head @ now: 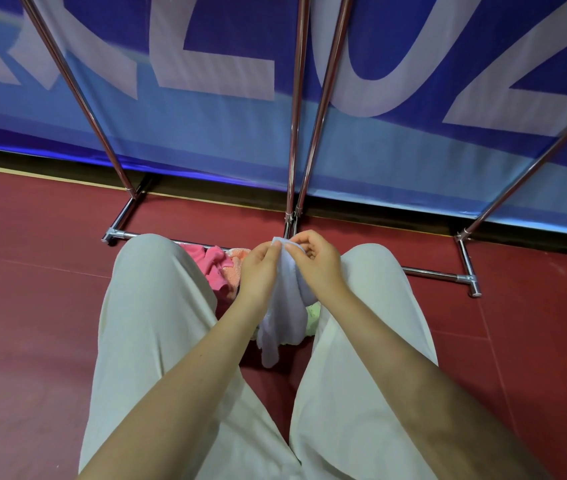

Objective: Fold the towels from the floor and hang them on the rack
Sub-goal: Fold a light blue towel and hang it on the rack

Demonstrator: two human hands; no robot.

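Head view showed you pinching the white towel's (283, 306) top edge in your left hand (259, 268) and right hand (313, 261), both grips closed, likely to find corners for folding.

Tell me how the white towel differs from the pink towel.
The white towel hangs lifted, pinched at its top by the left hand and right hand; the pink towel lies crumpled on the floor, untouched. One is white, the other pink. Neither hangs on the rack.

A sports hall or event venue: red sports floor (32, 271), big blue printed banner (205, 140) along the wall.
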